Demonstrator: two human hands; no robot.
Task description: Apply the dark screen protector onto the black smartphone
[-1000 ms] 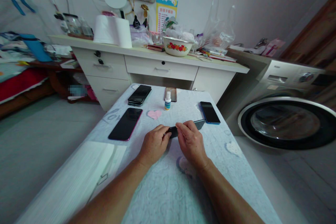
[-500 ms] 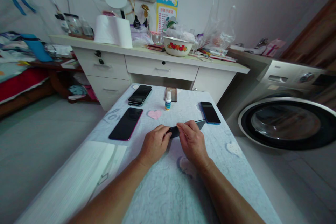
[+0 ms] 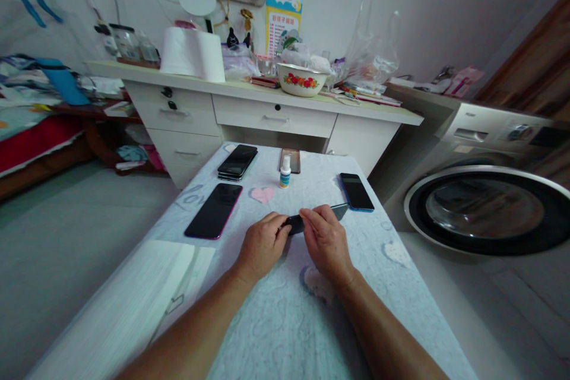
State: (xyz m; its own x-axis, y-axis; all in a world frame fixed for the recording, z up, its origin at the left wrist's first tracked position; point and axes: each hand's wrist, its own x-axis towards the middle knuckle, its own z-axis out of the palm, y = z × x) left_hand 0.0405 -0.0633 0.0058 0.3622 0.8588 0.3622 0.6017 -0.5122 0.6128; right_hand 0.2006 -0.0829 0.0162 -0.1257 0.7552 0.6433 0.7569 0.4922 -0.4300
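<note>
A dark phone [image 3: 295, 225] is tilted on its long edge above the table, its far end showing past my right hand. Its left end is pinched between the thumb and fingers of my left hand [image 3: 263, 244]. My right hand [image 3: 328, 241] is closed at the phone's near side, thumb and forefinger pressed together at its edge. Whatever sits in that pinch is too small to make out. To the right lies a blue-edged phone [image 3: 357, 192], screen up. Further left is a larger phone [image 3: 214, 211] with a pink edge.
A stack of phones [image 3: 237, 161], a small white spray bottle [image 3: 285, 174] and a phone case [image 3: 291, 158] stand toward the table's far end. Folded pale cloth or paper [image 3: 120, 297] covers the near left. A white desk [image 3: 274, 116] borders the far side; a washing machine [image 3: 481, 130] stands right.
</note>
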